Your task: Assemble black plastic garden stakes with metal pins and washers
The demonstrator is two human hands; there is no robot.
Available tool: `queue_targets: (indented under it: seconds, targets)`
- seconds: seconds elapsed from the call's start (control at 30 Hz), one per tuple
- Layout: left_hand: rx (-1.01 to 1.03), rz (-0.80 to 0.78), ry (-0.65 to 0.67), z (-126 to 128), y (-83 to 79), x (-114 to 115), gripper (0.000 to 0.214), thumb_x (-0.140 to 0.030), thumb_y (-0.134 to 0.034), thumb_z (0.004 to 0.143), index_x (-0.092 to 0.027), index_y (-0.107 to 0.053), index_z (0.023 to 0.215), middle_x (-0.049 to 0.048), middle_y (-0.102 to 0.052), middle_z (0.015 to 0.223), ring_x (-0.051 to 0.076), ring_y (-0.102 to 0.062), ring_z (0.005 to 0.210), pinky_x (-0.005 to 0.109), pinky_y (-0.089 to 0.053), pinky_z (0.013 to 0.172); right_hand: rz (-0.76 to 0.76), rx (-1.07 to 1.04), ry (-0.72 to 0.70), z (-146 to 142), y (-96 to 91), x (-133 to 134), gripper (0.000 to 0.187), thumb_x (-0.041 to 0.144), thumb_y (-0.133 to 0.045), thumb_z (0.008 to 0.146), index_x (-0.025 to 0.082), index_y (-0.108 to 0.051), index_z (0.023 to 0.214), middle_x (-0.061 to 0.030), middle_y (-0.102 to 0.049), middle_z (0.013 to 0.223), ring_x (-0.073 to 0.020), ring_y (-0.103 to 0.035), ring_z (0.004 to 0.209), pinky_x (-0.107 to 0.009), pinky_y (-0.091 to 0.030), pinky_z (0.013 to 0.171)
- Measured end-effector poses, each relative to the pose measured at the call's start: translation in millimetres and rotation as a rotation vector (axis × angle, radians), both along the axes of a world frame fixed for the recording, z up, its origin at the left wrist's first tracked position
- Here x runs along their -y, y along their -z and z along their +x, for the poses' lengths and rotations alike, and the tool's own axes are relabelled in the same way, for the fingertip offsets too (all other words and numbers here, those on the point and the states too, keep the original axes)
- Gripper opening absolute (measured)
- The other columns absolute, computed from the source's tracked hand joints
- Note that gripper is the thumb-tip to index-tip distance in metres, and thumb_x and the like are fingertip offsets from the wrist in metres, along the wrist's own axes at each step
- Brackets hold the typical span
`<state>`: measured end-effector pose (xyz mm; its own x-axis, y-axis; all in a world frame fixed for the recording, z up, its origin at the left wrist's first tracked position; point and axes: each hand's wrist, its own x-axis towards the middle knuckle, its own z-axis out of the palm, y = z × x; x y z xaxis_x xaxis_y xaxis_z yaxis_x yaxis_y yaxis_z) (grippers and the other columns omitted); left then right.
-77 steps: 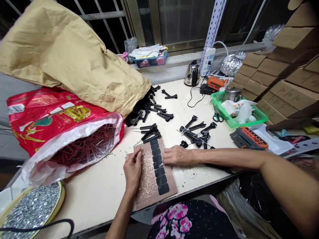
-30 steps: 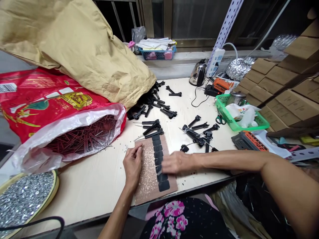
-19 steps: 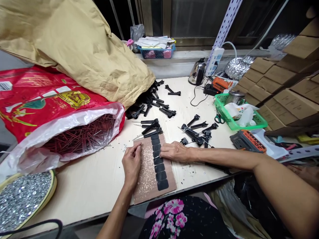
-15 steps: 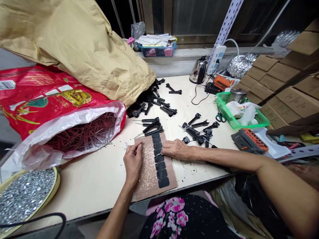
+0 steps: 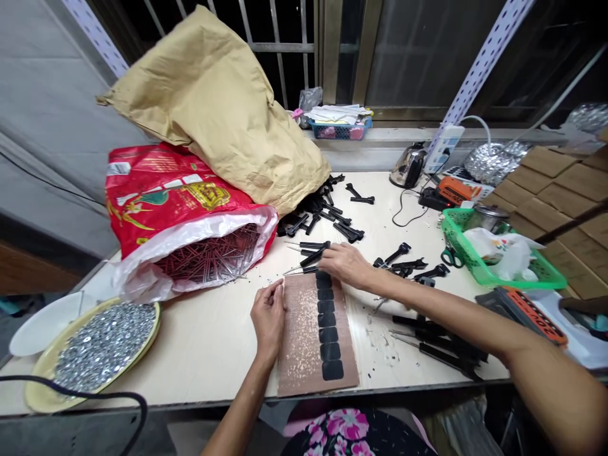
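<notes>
My left hand (image 5: 268, 320) rests at the upper left edge of a brown board (image 5: 297, 361), fingers pinched together; whatever is between them is too small to make out. Pale flecks cover much of the board, and a column of black rounded pads (image 5: 329, 334) runs down its right side. Over the top end of that column is my right hand (image 5: 346, 265), fingers curled down and their tips partly hidden. Just beside those fingertips lie several black parts with thin metal shafts (image 5: 311, 255).
A red bag (image 5: 164, 190) spills long thin rods at left, under a brown paper sack (image 5: 228, 107). A yellow bowl (image 5: 156, 329) holds small metal pieces. Black parts (image 5: 327, 212) lie behind the board, black-handled tools (image 5: 441, 345) to its right. A green basket (image 5: 503, 278) stands beyond.
My right hand has moved away from me, from the middle of the pad column to its top end. My left hand stays at the board's edge. The camera view has shifted left.
</notes>
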<state>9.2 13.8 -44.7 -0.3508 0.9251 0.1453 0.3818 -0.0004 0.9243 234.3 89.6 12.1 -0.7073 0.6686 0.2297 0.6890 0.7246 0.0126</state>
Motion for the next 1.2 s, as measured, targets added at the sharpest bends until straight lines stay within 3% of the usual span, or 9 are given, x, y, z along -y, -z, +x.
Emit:
queue_targets:
  seconds: [0.1,0.2,0.37,0.6,0.73,0.87,0.97,1.07,1.2]
  targets:
    - [-0.232,0.043,-0.024,-28.9,-3.2,-6.4,0.037,-0.041,-0.046,0.086,-0.016,-0.068,0.103,0.0050,-0.059,0.083,0.017,-0.057,0.068,0.031,-0.047,0.069,-0.032,0.070,-0.083,-47.1,24.9,-32.0,0.017,0.026,-0.050,0.093,0.020,-0.066,0.088,-0.0045,-0.063,0.087,-0.0186,-0.045,0.088,-0.031,-0.026,0.070]
    - [-0.454,0.059,0.063,-53.3,-1.2,-16.8,0.036,-0.038,-0.043,0.088,-0.016,-0.069,0.100,0.0077,-0.060,0.088,0.020,-0.059,0.079,0.033,-0.045,0.075,-0.066,0.141,-0.120,-68.7,39.9,-50.5,0.017,0.026,-0.050,0.093,0.021,-0.066,0.087,-0.0045,-0.062,0.086,-0.0196,-0.046,0.089,-0.032,-0.028,0.073]
    - [-0.667,-0.017,0.233,-65.0,11.9,-36.1,0.033,-0.037,-0.042,0.089,-0.024,-0.068,0.105,0.0049,-0.057,0.090,0.018,-0.058,0.073,0.028,-0.043,0.064,-0.117,0.124,-0.093,-71.4,46.0,-59.6,0.019,0.023,-0.048,0.093,0.017,-0.065,0.089,-0.0060,-0.060,0.093,-0.0167,-0.048,0.084,-0.028,-0.032,0.070]
    - [-0.755,0.005,0.444,-72.9,17.6,-49.6,0.028,-0.028,-0.037,0.090,-0.024,-0.064,0.096,0.0042,-0.057,0.092,0.017,-0.058,0.073,0.027,-0.042,0.065,-0.067,-0.262,-0.091,-58.6,31.3,-40.5,0.030,0.018,-0.043,0.095,0.020,-0.059,0.120,-0.0053,-0.062,0.094,-0.0152,-0.048,0.084,-0.025,-0.037,0.071]
    - [-0.477,-0.003,0.325,-66.5,7.9,-47.6,0.022,-0.036,-0.048,0.085,-0.021,-0.063,0.082,0.0054,-0.060,0.085,0.018,-0.057,0.070,0.029,-0.042,0.063,-0.103,-0.403,0.000,-55.3,18.2,-11.7,0.027,0.021,-0.045,0.095,0.021,-0.063,0.114,-0.0056,-0.062,0.098,-0.0142,-0.051,0.087,-0.024,-0.039,0.072]
    - [0.265,-0.170,0.177,-40.9,-11.9,-37.3,0.037,-0.051,-0.064,0.071,-0.015,-0.062,0.080,-0.0010,-0.056,0.063,0.010,-0.045,0.048,0.024,-0.033,0.045,-0.135,-0.469,0.039,-58.9,10.1,15.4,0.025,0.029,-0.045,0.095,0.020,-0.066,0.107,-0.0043,-0.061,0.093,-0.0124,-0.055,0.085,-0.021,-0.040,0.071]
    - [0.724,-0.196,0.170,-17.7,-28.6,-27.8,0.040,-0.043,-0.078,0.057,-0.013,-0.063,0.080,-0.0013,-0.058,0.069,0.005,-0.043,0.049,0.019,-0.031,0.041,-0.121,-0.479,0.037,-61.6,6.3,28.6,0.025,0.029,-0.045,0.096,0.019,-0.065,0.106,-0.0036,-0.062,0.088,-0.0121,-0.056,0.083,-0.021,-0.039,0.071]
    - [0.929,-0.193,0.151,-0.8,-40.6,-21.8,0.039,-0.034,-0.085,0.050,-0.012,-0.064,0.075,-0.0008,-0.059,0.070,0.004,-0.046,0.052,0.017,-0.040,0.046,-0.080,-0.464,0.084,-60.3,3.3,35.0,0.023,0.030,-0.046,0.095,0.021,-0.065,0.104,-0.0030,-0.062,0.087,-0.0125,-0.055,0.085,-0.021,-0.037,0.068]
    - [0.976,-0.180,0.144,9.4,-46.4,-19.4,0.038,-0.032,-0.086,0.049,-0.011,-0.065,0.074,0.0007,-0.061,0.071,0.005,-0.049,0.054,0.018,-0.046,0.050,-0.028,-0.439,0.099,-52.5,0.3,37.8,0.023,0.031,-0.046,0.096,0.023,-0.066,0.102,-0.0024,-0.061,0.085,-0.0123,-0.054,0.084,-0.022,-0.034,0.064]
